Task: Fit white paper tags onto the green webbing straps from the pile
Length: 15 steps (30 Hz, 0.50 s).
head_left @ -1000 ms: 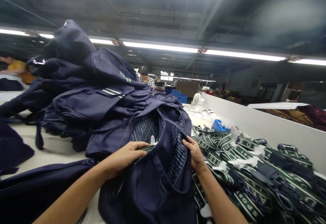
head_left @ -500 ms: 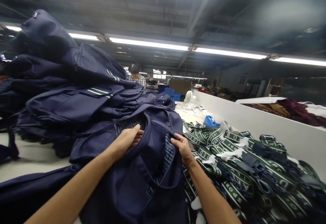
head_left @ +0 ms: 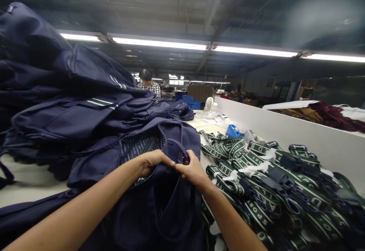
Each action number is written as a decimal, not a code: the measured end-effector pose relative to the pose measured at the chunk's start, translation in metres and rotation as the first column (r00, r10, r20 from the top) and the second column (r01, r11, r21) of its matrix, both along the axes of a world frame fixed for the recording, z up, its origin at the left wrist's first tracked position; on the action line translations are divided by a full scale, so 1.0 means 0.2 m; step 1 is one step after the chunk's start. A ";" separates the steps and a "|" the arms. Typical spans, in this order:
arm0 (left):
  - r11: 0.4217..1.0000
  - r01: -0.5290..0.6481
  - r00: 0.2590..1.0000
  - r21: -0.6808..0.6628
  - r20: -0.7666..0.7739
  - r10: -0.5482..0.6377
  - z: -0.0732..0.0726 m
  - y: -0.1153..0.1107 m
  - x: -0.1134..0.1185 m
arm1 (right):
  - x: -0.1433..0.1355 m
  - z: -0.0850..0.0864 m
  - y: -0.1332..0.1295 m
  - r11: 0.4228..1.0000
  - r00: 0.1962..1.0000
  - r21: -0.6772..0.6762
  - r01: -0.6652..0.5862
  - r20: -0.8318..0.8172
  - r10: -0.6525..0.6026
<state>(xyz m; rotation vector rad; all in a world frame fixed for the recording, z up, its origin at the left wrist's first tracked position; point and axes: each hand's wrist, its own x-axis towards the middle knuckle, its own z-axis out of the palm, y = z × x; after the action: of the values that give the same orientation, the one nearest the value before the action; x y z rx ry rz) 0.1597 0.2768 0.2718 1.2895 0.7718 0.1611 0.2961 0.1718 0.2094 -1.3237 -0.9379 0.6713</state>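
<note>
Centrally, in the lower middle of the frame, the open navy bag (head_left: 137, 209) lies on the pale surface (head_left: 34, 175), its printed lining (head_left: 139, 147) showing. The left hand (head_left: 152, 161) reaches into the opening, its grip narrow on the bag's edge; the right hand (head_left: 194, 169) pinches fabric at the same edge, the fingertips of both close together. Green-and-white lettered straps (head_left: 265, 190) with dark buckles crowd the lower right, close beside the right forearm. Against the bag's far left side, a tall heap of navy bags (head_left: 65, 114) fills the left and blocks the view behind it. Beyond the straps sit a blue tape dispenser (head_left: 234, 131), clear plastic and a small white fan (head_left: 209, 104). A white partition (head_left: 273, 123) walls off the right, with maroon and mustard cloth (head_left: 322, 115) past it. A person in a checked shirt (head_left: 154, 87) is behind the heap, upper middle.
</note>
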 end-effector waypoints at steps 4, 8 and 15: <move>0.995 -0.086 0.996 0.051 -0.024 0.087 -0.01 -0.02 0.01 | -0.06 0.02 -0.03 0.959 0.877 -0.091 0.267 0.435 -0.203; 0.982 -0.181 0.983 0.053 0.041 0.179 0.02 0.00 -0.06 | -0.04 0.00 -0.04 0.895 0.692 -0.049 0.443 0.653 -0.307; 0.961 -0.275 0.952 -0.039 0.128 0.277 0.01 -0.01 -0.21 | -0.06 -0.10 -0.03 0.920 0.767 0.042 0.389 0.539 -0.348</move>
<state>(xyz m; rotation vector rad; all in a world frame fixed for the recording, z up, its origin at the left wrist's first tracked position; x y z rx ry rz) 0.1169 0.2750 0.2740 1.1345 0.8343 0.4592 0.2842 0.1653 0.1897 -1.7504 -1.0539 0.0094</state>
